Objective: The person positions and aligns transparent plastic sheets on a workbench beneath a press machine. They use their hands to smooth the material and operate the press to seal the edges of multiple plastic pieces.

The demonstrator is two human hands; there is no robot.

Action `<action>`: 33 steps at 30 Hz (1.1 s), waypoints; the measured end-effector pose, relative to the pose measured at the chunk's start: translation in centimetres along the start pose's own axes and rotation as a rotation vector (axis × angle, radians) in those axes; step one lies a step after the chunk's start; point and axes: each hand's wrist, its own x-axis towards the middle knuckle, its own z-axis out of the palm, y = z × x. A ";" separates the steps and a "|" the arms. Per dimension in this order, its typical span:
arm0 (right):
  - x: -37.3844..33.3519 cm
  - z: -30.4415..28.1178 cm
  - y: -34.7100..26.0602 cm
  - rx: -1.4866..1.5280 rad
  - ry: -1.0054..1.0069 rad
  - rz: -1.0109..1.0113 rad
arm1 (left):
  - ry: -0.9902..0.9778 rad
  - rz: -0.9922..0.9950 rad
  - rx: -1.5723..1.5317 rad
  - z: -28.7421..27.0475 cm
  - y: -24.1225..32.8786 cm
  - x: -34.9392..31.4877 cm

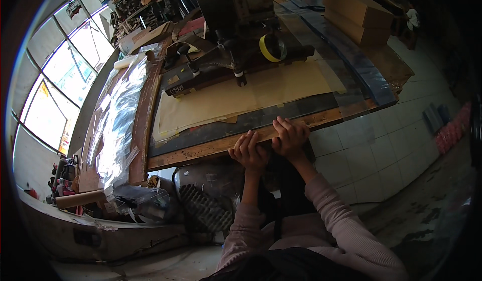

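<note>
Left hand (249,153) on table edge (201,151); right hand (292,137) likewise

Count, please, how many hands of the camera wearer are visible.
2: the left hand and, beside it, the right hand, both at the table's wooden front edge.

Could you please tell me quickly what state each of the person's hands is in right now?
Left hand: open, loosely curled at the wooden table edge; nothing visibly held.
Right hand: open, loosely curled there too; nothing visibly held.
</note>
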 end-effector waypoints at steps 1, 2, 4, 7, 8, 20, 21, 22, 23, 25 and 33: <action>0.0 0.0 0.0 0.000 0.000 0.001 | 0.004 0.002 0.000 0.0 0.0 0.0; 0.0 0.0 0.0 -0.002 0.001 0.001 | 0.000 0.000 0.000 0.0 0.0 0.0; 0.0 -0.1 0.0 -0.006 -0.001 0.000 | -0.009 -0.003 0.001 -0.1 0.1 0.0; 0.0 -0.1 0.0 0.009 -0.007 -0.001 | -0.014 -0.007 -0.003 -0.1 0.1 0.0; 0.0 0.0 0.1 0.016 -0.010 0.001 | -0.017 -0.008 -0.002 -0.1 0.1 0.0; 0.0 -0.2 0.1 -0.008 -0.005 -0.003 | -0.021 -0.002 0.014 -0.1 0.0 -0.3; 0.1 -0.1 0.0 -0.007 -0.001 -0.002 | -0.021 0.003 0.020 0.0 -0.1 -0.3; 0.3 0.1 0.0 -0.007 0.002 -0.001 | -0.022 0.008 0.026 0.0 -0.3 -0.3; 0.1 -0.1 0.0 -0.013 0.001 -0.001 | -0.023 0.005 0.017 0.0 -0.2 -0.4; -0.1 -0.1 0.1 -0.019 -0.003 0.000 | -0.025 -0.002 -0.001 0.1 -0.1 -0.4; 0.0 0.0 0.1 -0.008 0.000 0.001 | -0.012 0.000 0.009 0.1 -0.1 -0.3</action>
